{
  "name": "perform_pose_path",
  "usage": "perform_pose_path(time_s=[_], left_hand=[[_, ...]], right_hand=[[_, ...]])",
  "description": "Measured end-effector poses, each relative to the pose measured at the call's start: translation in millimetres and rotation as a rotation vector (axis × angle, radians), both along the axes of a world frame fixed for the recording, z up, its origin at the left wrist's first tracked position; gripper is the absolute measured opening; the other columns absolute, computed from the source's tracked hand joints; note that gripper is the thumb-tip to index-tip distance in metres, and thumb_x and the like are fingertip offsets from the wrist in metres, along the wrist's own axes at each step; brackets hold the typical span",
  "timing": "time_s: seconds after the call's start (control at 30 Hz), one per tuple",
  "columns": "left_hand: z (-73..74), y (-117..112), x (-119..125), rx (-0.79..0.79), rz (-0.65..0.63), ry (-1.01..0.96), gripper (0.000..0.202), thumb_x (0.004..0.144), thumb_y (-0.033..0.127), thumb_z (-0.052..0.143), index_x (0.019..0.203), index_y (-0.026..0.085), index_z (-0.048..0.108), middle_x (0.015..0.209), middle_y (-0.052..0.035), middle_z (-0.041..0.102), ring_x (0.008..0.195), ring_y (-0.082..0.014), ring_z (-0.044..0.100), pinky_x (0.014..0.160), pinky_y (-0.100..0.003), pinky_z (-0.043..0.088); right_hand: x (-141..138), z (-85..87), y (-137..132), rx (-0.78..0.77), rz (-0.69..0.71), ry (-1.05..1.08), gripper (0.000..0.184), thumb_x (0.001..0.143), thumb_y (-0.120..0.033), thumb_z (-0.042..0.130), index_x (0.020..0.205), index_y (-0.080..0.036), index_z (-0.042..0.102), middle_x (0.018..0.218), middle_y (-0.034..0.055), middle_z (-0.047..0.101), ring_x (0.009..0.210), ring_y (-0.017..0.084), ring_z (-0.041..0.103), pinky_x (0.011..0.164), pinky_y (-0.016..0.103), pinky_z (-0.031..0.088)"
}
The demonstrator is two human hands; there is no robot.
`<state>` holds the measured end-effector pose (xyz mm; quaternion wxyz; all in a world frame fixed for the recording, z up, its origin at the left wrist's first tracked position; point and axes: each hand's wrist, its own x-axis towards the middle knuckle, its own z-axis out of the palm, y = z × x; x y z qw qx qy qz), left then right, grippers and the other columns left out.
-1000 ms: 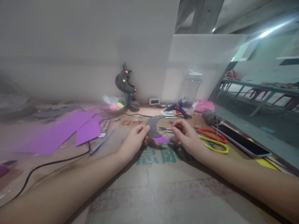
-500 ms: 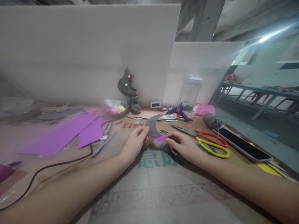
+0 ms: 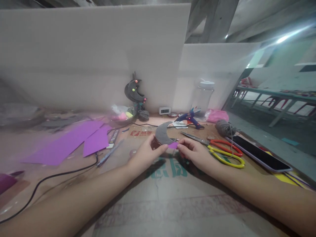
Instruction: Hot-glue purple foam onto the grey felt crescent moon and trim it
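Note:
A crescent moon (image 3: 163, 132) wound in grey yarn is held above the middle of the table, with a bare purple tip (image 3: 172, 145) at its lower right. My left hand (image 3: 148, 152) is closed on its lower left side, thumb along the bottom edge. At the purple tip, my right hand (image 3: 191, 150) pinches with thumb and fingertips; whether yarn lies between them is too small to tell. Scissors (image 3: 225, 158) with red and yellow handles lie just right of my right hand. Beyond the crescent rests a blue glue gun (image 3: 189, 118).
Purple sheets (image 3: 64, 141), a pen (image 3: 108, 154) and a black cable (image 3: 51, 176) lie on the left. To the right are a grey yarn ball (image 3: 223, 127) and a phone (image 3: 258, 153). A decorated dark crescent (image 3: 133, 90), a clock (image 3: 164, 110) and a clear bottle (image 3: 202, 97) stand at the back.
My left thumb has slid from the crescent's left side down to its bottom edge near the purple tip. The crescent has turned slightly; my right hand stays at the tip.

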<state>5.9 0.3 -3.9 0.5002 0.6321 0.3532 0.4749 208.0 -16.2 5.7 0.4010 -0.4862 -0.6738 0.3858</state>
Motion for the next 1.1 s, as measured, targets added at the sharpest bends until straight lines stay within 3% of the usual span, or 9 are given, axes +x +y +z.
perform_pose_path(time_s=[0.13, 0.27, 0.5, 0.67, 0.77, 0.97, 1.1], left_hand=[[2.8, 0, -2, 0.011, 0.088, -0.048, 0.034, 0.09, 0.051, 0.055, 0.09, 0.018, 0.064, 0.083, -0.0019, 0.067, 0.078, -0.0173, 0.06, 0.073, -0.027, 0.046], [2.3, 2, -6, 0.013, 0.172, 0.035, 0.034, 0.088, 0.05, 0.058, 0.079, 0.018, 0.064, 0.067, 0.0013, 0.06, 0.069, -0.016, 0.057, 0.067, -0.025, 0.044], [5.4, 0, -6, 0.006, 0.184, 0.089, 0.033, 0.084, 0.049, 0.062, 0.077, 0.017, 0.066, 0.067, 0.0, 0.062, 0.069, -0.0164, 0.058, 0.067, -0.025, 0.042], [2.2, 1, -1, -0.044, 0.092, -0.051, 0.048, 0.089, 0.059, 0.049, 0.08, 0.016, 0.07, 0.077, -0.0055, 0.067, 0.071, -0.0171, 0.059, 0.069, -0.028, 0.046], [-1.8, 4, -1, -0.062, 0.1, -0.001, 0.042, 0.082, 0.057, 0.062, 0.083, 0.015, 0.071, 0.083, -0.0063, 0.07, 0.073, -0.017, 0.059, 0.069, -0.027, 0.046], [-1.3, 3, -5, -0.019, 0.111, 0.104, 0.032, 0.081, 0.047, 0.067, 0.09, 0.017, 0.073, 0.085, -0.0035, 0.072, 0.078, -0.0178, 0.062, 0.071, -0.025, 0.043], [0.4, 1, -3, 0.001, 0.145, 0.127, 0.027, 0.082, 0.044, 0.066, 0.079, 0.017, 0.068, 0.075, -0.0011, 0.066, 0.072, -0.0155, 0.058, 0.067, -0.025, 0.041]], right_hand=[[2, 1.7, 0, 0.017, -0.003, -0.046, 0.03, 0.084, -0.049, 0.058, 0.08, -0.019, 0.056, 0.058, -0.0052, 0.048, 0.052, 0.01, 0.041, 0.049, 0.024, 0.033], [4, 4.9, -1, 0.046, -0.004, -0.126, 0.028, 0.087, -0.044, 0.056, 0.077, -0.019, 0.056, 0.059, -0.0045, 0.052, 0.052, 0.01, 0.044, 0.051, 0.023, 0.035], [2, 1.4, -1, -0.021, 0.135, -0.087, 0.03, 0.089, -0.043, 0.056, 0.074, -0.017, 0.061, 0.067, 0.0026, 0.067, 0.054, 0.01, 0.051, 0.051, 0.023, 0.039], [6, -3.7, 4, -0.076, 0.083, 0.009, 0.033, 0.089, -0.047, 0.057, 0.077, -0.016, 0.061, 0.071, 0.0047, 0.071, 0.053, 0.01, 0.053, 0.05, 0.021, 0.041], [8, -3.9, 5, -0.056, 0.07, 0.016, 0.033, 0.09, -0.047, 0.057, 0.076, -0.017, 0.06, 0.071, 0.004, 0.071, 0.053, 0.009, 0.054, 0.051, 0.021, 0.042], [7, -4.5, 4, -0.039, 0.081, 0.004, 0.03, 0.091, -0.043, 0.056, 0.079, -0.017, 0.062, 0.07, 0.0029, 0.071, 0.054, 0.01, 0.056, 0.053, 0.022, 0.043], [7, -4.8, 3, -0.026, 0.086, -0.001, 0.029, 0.092, -0.043, 0.055, 0.083, -0.017, 0.064, 0.07, 0.0027, 0.072, 0.055, 0.01, 0.056, 0.054, 0.022, 0.044]])
